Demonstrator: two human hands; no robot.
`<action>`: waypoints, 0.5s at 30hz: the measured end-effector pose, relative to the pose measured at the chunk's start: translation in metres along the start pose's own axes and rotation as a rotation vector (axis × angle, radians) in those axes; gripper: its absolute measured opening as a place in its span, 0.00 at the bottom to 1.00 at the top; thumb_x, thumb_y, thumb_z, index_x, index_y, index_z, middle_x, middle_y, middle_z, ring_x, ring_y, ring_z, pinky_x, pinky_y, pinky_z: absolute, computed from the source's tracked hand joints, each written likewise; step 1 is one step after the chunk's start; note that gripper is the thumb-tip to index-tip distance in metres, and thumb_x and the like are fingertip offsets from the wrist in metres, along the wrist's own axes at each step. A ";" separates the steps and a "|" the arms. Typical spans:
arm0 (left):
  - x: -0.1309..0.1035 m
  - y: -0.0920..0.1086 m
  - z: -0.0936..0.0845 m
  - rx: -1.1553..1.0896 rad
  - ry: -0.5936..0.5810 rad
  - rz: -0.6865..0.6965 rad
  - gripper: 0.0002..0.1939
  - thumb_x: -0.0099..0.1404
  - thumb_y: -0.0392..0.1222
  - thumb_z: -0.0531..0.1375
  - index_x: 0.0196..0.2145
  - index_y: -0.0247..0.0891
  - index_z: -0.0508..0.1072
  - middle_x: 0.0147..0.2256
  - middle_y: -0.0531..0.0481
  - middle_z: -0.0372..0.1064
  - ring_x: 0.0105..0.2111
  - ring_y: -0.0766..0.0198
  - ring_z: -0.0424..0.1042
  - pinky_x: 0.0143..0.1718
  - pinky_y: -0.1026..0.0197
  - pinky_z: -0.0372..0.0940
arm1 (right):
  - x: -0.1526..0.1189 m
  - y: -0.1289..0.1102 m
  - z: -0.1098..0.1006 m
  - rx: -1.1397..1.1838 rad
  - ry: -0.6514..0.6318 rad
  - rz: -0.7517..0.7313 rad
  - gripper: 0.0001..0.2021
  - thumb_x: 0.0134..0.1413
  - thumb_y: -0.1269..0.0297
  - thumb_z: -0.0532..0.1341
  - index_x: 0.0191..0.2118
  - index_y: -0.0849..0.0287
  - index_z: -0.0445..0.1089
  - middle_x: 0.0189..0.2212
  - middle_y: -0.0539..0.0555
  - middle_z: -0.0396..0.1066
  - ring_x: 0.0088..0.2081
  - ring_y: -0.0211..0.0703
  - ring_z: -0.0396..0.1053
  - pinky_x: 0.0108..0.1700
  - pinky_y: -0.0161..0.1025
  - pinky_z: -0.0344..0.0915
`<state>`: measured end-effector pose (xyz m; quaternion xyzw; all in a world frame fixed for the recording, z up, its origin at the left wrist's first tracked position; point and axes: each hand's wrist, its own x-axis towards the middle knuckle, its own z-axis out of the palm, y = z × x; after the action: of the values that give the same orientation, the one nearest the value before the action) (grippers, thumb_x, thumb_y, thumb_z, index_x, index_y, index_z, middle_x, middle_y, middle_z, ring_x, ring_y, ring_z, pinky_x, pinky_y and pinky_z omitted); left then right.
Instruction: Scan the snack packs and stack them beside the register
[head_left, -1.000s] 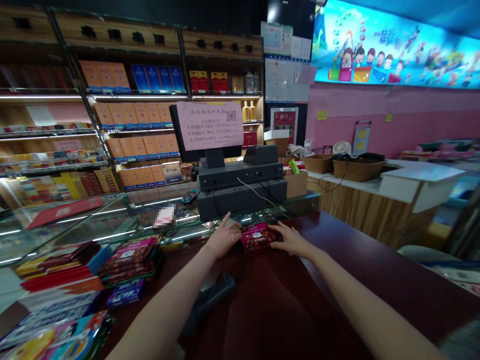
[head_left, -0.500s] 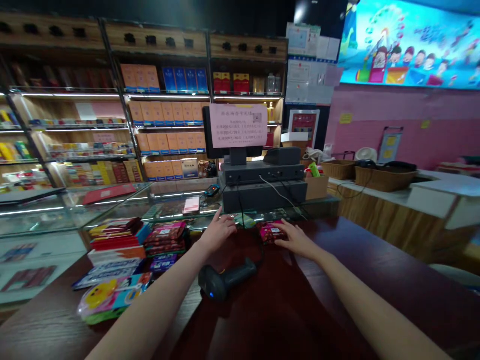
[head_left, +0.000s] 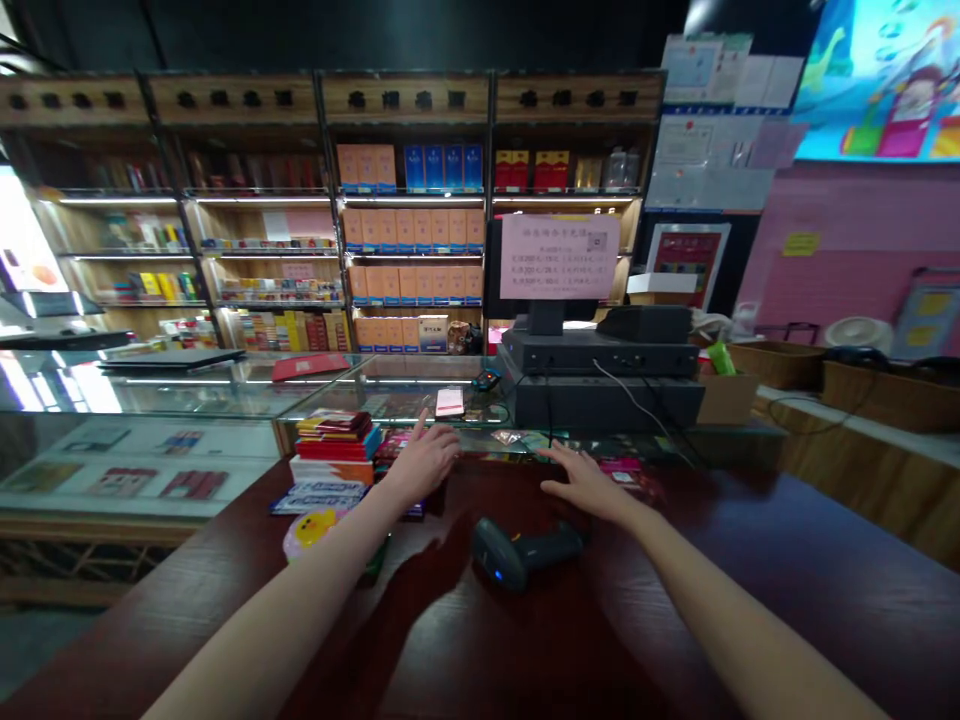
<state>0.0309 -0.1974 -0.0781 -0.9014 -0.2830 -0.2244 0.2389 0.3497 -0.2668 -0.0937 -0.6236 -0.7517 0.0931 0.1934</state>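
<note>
My left hand [head_left: 426, 460] is over the dark red counter with its fingers apart and nothing held, close to a stack of colourful packets [head_left: 337, 445]. Partly behind that hand are pink and dark red packets [head_left: 390, 445]. To the right, my right hand [head_left: 581, 480] has its fingers spread and holds nothing. A pink packet [head_left: 622, 472] lies just beyond it, partly hidden by the hand. Between my forearms a black barcode scanner [head_left: 525, 553] rests on the counter, its blue light on.
Behind the counter [head_left: 750, 580] stand a monitor with a pink notice [head_left: 559, 257] and a dark cash register base [head_left: 600, 400]. A phone [head_left: 450, 402] lies on the glass case. Wicker baskets [head_left: 885, 400] are at the right, stocked shelves [head_left: 412, 255] at the back.
The view has turned left, so the scene sits further right. My right hand has come off the pink packet and moved left of it. My left hand has shifted towards the packets.
</note>
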 end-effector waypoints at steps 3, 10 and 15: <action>-0.019 -0.016 -0.006 0.020 0.001 -0.076 0.12 0.67 0.38 0.59 0.48 0.44 0.74 0.50 0.50 0.75 0.55 0.56 0.67 0.70 0.36 0.31 | 0.016 -0.018 0.009 0.013 -0.011 -0.068 0.32 0.56 0.57 0.62 0.66 0.56 0.60 0.69 0.65 0.51 0.71 0.58 0.45 0.68 0.62 0.41; -0.055 -0.044 -0.003 0.050 -0.035 -0.224 0.21 0.66 0.45 0.61 0.56 0.44 0.68 0.56 0.46 0.70 0.58 0.53 0.64 0.65 0.42 0.50 | 0.051 -0.053 0.029 0.049 -0.014 -0.178 0.31 0.55 0.57 0.64 0.64 0.52 0.62 0.68 0.62 0.55 0.70 0.57 0.47 0.68 0.61 0.43; -0.068 -0.052 -0.004 0.126 -0.032 -0.279 0.23 0.67 0.47 0.61 0.58 0.43 0.67 0.57 0.45 0.70 0.58 0.52 0.65 0.65 0.43 0.51 | 0.066 -0.085 0.036 0.037 -0.060 -0.206 0.32 0.55 0.57 0.64 0.64 0.56 0.62 0.66 0.65 0.58 0.70 0.57 0.48 0.68 0.59 0.42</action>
<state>-0.0528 -0.1891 -0.0959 -0.8400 -0.4227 -0.2229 0.2570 0.2483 -0.2161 -0.0819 -0.5361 -0.8155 0.1054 0.1910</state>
